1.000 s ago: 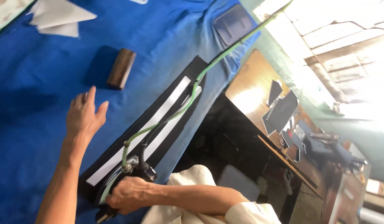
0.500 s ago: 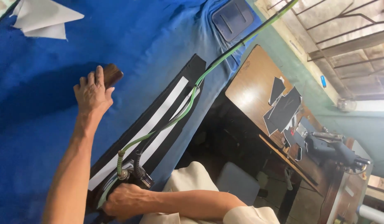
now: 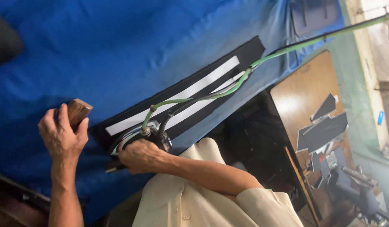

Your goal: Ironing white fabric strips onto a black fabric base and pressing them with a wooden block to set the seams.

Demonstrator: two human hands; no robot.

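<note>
My left hand (image 3: 62, 136) is closed around a small wooden block (image 3: 79, 111) on the blue cloth (image 3: 139, 50), at the lower left. My right hand (image 3: 139, 156) grips the handle of a steam iron (image 3: 133, 135), which rests on the near end of a long black fabric piece (image 3: 245, 52). Two white strips (image 3: 194, 90) run along the black piece. A green hose (image 3: 245, 75) and a dark cable lead from the iron up to the upper right. My hand hides most of the iron.
A brown wooden side table (image 3: 303, 88) stands at the right, with dark cut fabric pieces (image 3: 324, 130) on it. A dark blue pocket piece (image 3: 314, 14) lies at the top right. A dark object (image 3: 5, 40) sits at the left edge. My cream shirt (image 3: 194, 201) fills the bottom.
My left hand moved from the open cloth onto the wooden block and closed on it. My right hand stayed on the iron. The view shifted closer.
</note>
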